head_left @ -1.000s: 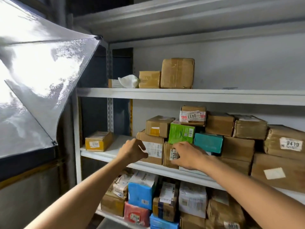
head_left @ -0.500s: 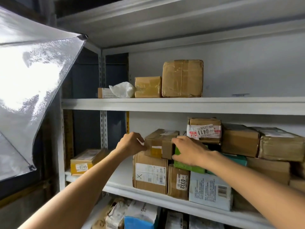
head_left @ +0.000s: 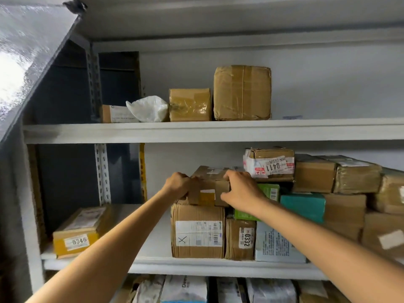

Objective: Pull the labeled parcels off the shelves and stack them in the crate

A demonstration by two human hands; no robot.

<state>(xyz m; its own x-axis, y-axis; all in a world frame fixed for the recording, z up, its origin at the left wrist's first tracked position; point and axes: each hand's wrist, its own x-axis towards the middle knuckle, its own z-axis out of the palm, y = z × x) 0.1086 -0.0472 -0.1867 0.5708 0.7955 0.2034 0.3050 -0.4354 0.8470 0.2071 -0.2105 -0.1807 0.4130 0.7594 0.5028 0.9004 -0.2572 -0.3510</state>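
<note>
Gripping small box btwn L hand, R hand.

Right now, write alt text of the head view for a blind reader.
A person's left grip and right grip hold a small cardboard box atop a larger labeled box on the middle shelf, beside stacked parcels; more parcels sit on the upper shelf.

Left grip, right grip, holding small box
</note>
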